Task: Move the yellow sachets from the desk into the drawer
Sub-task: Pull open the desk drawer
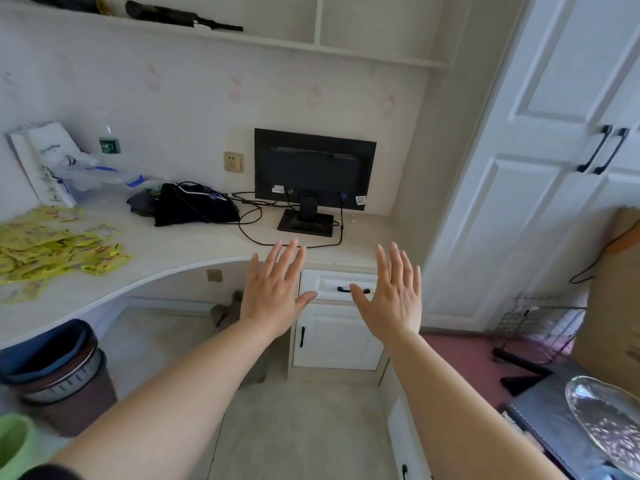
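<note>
"coffee" on the white paper bag (other print blurred)

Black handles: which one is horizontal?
The drawer handle, partly behind the thumb of the right hand. The cabinet door handle below it and the wardrobe's two handles stand upright.

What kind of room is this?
Probably a bedroom or study at home. There is a built-in desk with a computer monitor on it, a wall shelf above, and tall white wardrobe doors to the right.
</note>
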